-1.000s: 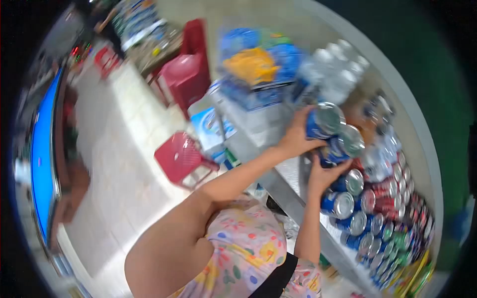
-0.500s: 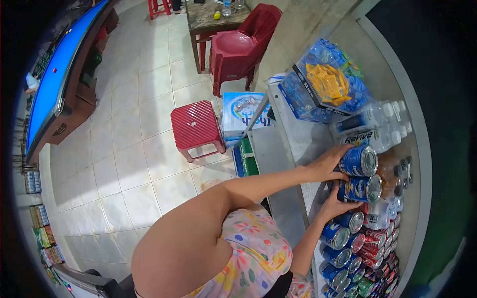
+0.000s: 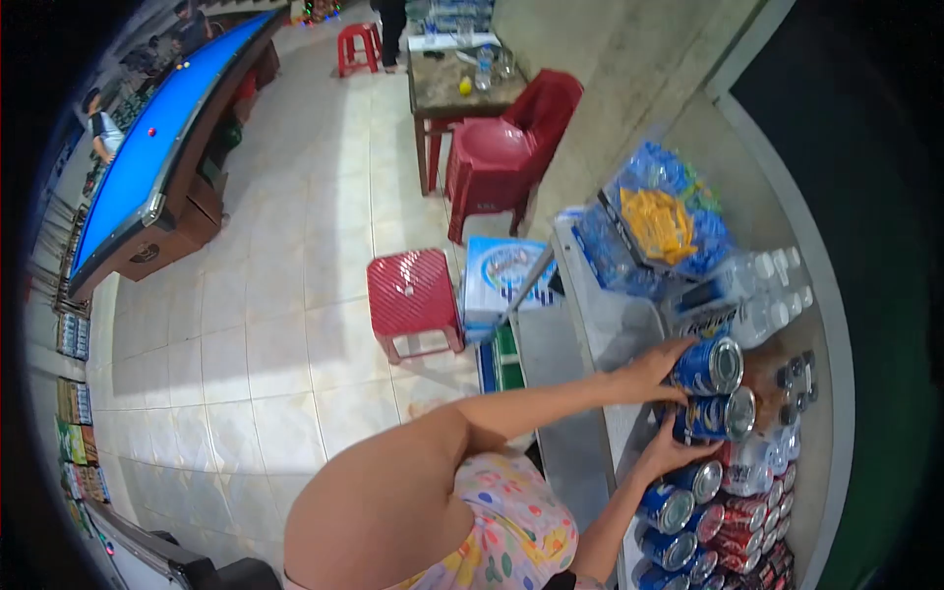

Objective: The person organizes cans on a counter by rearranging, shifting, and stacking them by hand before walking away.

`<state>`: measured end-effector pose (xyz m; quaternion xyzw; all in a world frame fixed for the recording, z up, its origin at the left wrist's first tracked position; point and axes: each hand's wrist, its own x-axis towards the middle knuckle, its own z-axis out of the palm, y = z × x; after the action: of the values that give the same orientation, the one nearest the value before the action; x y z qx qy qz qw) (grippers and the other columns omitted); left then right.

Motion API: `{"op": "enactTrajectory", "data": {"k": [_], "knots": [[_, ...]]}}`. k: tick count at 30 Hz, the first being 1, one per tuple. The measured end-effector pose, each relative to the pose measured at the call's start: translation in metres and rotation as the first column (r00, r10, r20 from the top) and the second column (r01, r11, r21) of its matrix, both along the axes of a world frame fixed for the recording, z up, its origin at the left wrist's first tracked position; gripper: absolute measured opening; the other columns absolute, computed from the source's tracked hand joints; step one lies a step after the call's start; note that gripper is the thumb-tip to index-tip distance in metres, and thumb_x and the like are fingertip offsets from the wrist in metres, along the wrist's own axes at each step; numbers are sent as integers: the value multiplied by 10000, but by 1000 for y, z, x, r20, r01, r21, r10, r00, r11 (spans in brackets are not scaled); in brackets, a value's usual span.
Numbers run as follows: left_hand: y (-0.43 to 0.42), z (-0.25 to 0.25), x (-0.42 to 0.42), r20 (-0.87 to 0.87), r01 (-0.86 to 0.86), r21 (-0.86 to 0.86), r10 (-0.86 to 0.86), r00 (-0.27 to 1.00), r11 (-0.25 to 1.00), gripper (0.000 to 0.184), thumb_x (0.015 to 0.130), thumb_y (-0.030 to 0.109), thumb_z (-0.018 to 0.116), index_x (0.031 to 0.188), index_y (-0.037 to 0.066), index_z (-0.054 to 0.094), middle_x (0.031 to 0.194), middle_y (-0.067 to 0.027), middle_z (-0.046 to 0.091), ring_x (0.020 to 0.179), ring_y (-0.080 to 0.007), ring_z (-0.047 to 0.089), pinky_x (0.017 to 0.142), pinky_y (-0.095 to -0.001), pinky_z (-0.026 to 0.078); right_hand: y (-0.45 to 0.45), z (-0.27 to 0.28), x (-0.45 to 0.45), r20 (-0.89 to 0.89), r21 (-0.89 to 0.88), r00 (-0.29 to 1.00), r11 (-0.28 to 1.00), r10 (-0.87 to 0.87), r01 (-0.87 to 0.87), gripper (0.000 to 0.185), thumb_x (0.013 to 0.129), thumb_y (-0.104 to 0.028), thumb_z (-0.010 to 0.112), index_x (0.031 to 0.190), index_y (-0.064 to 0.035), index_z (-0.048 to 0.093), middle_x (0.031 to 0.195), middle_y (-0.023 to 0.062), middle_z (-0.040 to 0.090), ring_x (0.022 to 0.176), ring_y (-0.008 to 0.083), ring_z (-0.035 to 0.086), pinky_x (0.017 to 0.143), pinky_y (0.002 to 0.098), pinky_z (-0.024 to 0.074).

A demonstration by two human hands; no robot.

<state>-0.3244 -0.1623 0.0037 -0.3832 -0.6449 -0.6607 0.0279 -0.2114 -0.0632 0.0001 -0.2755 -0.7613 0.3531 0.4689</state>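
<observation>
My left hand [image 3: 651, 376] is wrapped round a blue can [image 3: 706, 366] with a silver top, near the shelf's edge. Just below it, my right hand [image 3: 680, 447] grips a second blue can [image 3: 715, 417] of the same kind, its fingers partly hidden by the can. The two cans sit side by side, very close together. More blue cans [image 3: 669, 508] stand in rows near my right wrist. Clear bottles with brown contents [image 3: 772, 379] are just beyond the held cans.
On the shelf [image 3: 615, 334] are Revive bottles [image 3: 742, 305], a bin with yellow packets [image 3: 657, 226] and red cans [image 3: 739, 521]. A red stool [image 3: 413, 285], a blue-white carton [image 3: 506, 280] and a red chair [image 3: 506, 147] stand on the floor. A pool table [image 3: 162, 138] is at far left.
The view has tilted up, so the scene sits lower and more of the far room shows. Both hands still hold the same two cans, in nearly the same place on the shelf.
</observation>
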Motion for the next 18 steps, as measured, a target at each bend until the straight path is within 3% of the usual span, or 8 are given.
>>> {"op": "enactTrajectory", "data": {"k": [2, 5, 10, 14, 18], "knots": [[-2, 2, 2, -4, 1, -4, -1, 1000, 1000, 971, 704, 351, 794, 1425, 18, 236, 1363, -267, 398, 1284, -414, 379, 1071, -441, 316, 3, -1, 0, -3, 82, 1000, 997, -12, 12, 997, 676, -153, 845, 1426, 17, 210, 1373, 248, 401, 1217, 353, 470, 1037, 435, 368], [-5, 4, 6, 16, 0, -26, 1, 1000, 1000, 963, 717, 352, 787, 1433, 23, 232, 1381, -258, 384, 1300, -396, 368, 1077, -436, 307, 9, -7, 2, -22, 28, 999, 999, 38, -37, 1048, 663, -271, 859, 1432, 7, 204, 1386, 263, 374, 1245, 379, 438, 1031, 471, 372], [-7, 6, 10, 51, 45, 29, -47, 998, 999, 955, 740, 351, 773, 1440, 11, 221, 1406, -244, 367, 1319, -353, 361, 1094, -417, 283, 6, -4, 5, -57, 3, 994, 996, 90, -90, 1049, 664, -241, 849, 1449, -19, 189, 1401, 269, 344, 1263, 402, 406, 1030, 494, 360], [-5, 0, 10, 124, 49, -14, -47, 991, 999, 950, 749, 352, 762, 1436, -11, 216, 1409, -237, 367, 1323, -338, 361, 1098, -399, 277, 4, -1, 4, -69, 33, 994, 996, 83, -81, 997, 682, -99, 804, 1457, -29, 180, 1367, 271, 368, 1228, 382, 437, 1024, 469, 372], [-4, -1, 13, 120, 0, -61, 7, 993, 998, 940, 766, 387, 739, 1436, -20, 221, 1411, -249, 369, 1318, -345, 374, 1096, -395, 287, 2, 0, 3, -130, 32, 985, 993, 117, -114, 998, 677, -93, 800, 1453, -10, 178, 1393, 273, 335, 1259, 380, 401, 1064, 468, 318]]}}
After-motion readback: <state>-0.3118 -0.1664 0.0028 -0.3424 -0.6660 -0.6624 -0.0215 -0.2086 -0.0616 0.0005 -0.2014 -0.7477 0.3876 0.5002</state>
